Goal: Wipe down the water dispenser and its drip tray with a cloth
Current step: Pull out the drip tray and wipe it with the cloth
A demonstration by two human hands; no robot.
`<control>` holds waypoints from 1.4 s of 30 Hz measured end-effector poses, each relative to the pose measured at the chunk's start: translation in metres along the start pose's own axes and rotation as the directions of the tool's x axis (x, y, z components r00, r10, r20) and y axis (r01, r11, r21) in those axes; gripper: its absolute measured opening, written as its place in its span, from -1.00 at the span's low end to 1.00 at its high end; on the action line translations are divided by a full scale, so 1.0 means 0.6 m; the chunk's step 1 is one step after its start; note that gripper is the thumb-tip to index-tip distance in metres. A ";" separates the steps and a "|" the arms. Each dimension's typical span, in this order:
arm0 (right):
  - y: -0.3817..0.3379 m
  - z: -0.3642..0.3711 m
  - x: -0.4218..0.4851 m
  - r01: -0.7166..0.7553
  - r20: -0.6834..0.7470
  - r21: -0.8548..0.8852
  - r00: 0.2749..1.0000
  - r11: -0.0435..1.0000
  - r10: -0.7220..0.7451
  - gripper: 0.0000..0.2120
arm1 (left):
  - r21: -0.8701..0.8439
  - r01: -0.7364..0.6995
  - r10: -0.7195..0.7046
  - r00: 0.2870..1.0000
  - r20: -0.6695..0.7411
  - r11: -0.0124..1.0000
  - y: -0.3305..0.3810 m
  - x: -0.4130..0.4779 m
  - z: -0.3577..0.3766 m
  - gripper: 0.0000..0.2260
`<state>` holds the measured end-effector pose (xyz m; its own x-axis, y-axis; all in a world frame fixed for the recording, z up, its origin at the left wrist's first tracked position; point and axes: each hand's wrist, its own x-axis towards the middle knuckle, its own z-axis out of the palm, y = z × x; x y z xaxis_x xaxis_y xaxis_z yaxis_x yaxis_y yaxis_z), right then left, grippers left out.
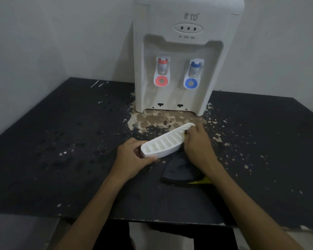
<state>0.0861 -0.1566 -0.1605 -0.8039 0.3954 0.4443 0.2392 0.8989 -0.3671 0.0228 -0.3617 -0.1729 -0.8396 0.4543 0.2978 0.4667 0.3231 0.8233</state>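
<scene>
A white tabletop water dispenser (184,33) stands at the back of the dark table, with a red tap (162,66) and a blue tap (194,69). The white slotted drip tray (165,143) is off the dispenser and held above the table in front of it. My left hand (132,157) grips its near left end. My right hand (197,143) is at the tray's far right end, fingers closed on a dark cloth (179,171) with a yellow edge. The cloth hangs down under the hand onto the table.
The black table (62,141) has peeling, flaking paint, with a bare brown patch (152,120) in front of the dispenser. Grey walls close in behind and to the left. The table's front edge (134,219) runs just under my forearms.
</scene>
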 end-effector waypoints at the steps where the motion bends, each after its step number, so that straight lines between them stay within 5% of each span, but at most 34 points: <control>1: -0.013 -0.004 -0.008 0.061 0.061 -0.030 0.996 0.998 -0.059 -0.88 | 0.008 -0.005 0.005 1.000 0.002 1.000 0.000 0.000 0.001 -0.59; 4: -0.061 -0.009 -0.037 0.299 0.145 -0.052 0.946 0.953 -0.289 -0.92 | 0.011 -0.006 0.006 1.000 0.004 1.000 -0.001 0.000 0.001 -0.60; 12: -0.132 0.012 -0.084 0.461 0.105 0.249 0.862 0.852 -0.497 -0.83 | -0.011 -0.004 0.005 1.000 0.028 1.000 0.006 -0.001 -0.004 -0.66; 18: -0.091 0.007 -0.080 0.486 -0.001 0.271 0.863 0.831 -0.505 -0.78 | -0.036 0.032 -0.030 0.999 0.045 0.999 0.001 0.001 -0.006 -0.63; 26: -0.027 -0.016 -0.052 0.251 -0.230 0.236 0.953 0.939 -0.197 -0.82 | -0.174 0.201 -0.194 0.979 0.061 0.964 0.001 0.012 -0.018 -0.72; 31: -0.063 -0.006 -0.082 0.498 -0.091 0.141 0.867 0.856 -0.490 -0.67 | -0.234 0.255 -0.237 0.966 0.103 0.938 0.006 0.015 -0.020 -0.85; 39: -0.012 -0.005 -0.046 0.190 -0.147 0.103 0.974 0.976 -0.174 -0.68 | -0.266 0.329 -0.315 0.944 0.095 0.906 0.013 0.020 -0.022 -0.87; 42: -0.036 -0.002 -0.055 0.333 -0.164 0.095 0.935 0.938 -0.315 -0.65 | -0.278 0.338 -0.324 0.941 0.096 0.899 0.013 0.021 -0.023 -0.88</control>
<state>0.1083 -0.1891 -0.1661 -0.7374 0.1172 0.6652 -0.0948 0.9571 -0.2737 0.0122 -0.3648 -0.1559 -0.9147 0.4027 -0.0334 0.0581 0.2129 0.9753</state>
